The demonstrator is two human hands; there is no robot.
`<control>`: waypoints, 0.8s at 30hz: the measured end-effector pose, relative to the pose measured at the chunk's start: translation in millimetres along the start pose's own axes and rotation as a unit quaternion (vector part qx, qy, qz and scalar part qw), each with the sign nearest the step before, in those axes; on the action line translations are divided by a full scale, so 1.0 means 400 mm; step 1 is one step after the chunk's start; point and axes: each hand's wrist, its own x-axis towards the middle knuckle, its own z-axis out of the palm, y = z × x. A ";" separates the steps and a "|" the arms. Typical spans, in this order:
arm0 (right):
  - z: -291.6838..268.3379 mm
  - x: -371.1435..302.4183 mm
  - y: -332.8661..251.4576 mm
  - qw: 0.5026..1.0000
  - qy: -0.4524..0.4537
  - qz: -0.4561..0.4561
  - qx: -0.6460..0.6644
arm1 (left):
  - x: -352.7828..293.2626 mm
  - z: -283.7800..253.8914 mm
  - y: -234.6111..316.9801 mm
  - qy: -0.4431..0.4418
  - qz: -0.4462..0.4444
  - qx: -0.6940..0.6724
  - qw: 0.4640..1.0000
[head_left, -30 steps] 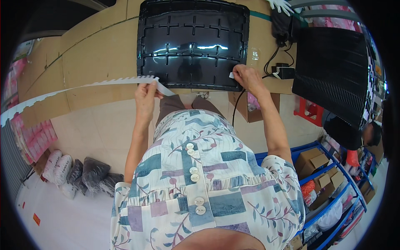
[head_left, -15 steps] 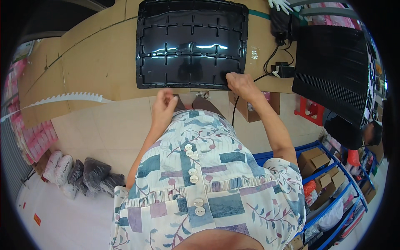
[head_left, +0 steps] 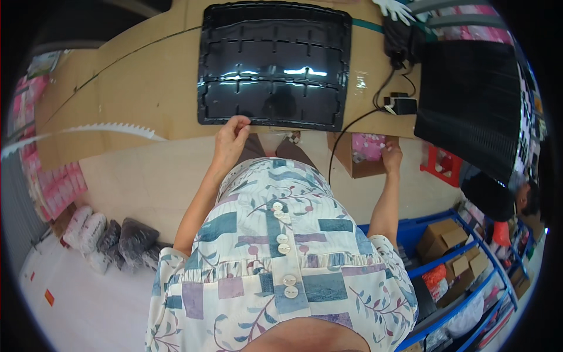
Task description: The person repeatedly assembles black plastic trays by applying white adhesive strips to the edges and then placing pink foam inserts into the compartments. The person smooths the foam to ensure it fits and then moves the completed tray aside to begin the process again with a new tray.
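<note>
A black plastic tray with shallow moulded compartments lies on the cardboard-covered table. My left hand is at its near edge, left of the middle, with thumb and fingers pinched on the rim. Off to the right and lower than the tabletop, my right hand hangs beside an open cardboard box that holds pink packets. Its fingers are curled, and whatever they may hold is hidden.
Right of the tray stand a stack of black trays, a cable with a black adapter and a white glove. A white toothed strip juts from the left. Nearby are a red stool, a blue rack and a person.
My right hand has let go of the tray's near right corner and moved right and down to the box. My left hand has come up to the tray's near edge.
</note>
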 end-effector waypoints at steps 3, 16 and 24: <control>0.065 0.023 0.067 0.992 0.028 -0.067 -0.102 | 0.000 -0.003 0.027 -0.004 0.051 0.033 0.998; -0.395 0.208 -0.635 0.941 -0.196 -0.203 0.189 | 0.098 -0.124 0.101 0.083 0.035 -0.058 0.994; -0.257 0.707 -1.188 0.894 0.162 -0.393 0.139 | 0.250 -0.104 0.309 -0.046 0.167 -0.006 0.985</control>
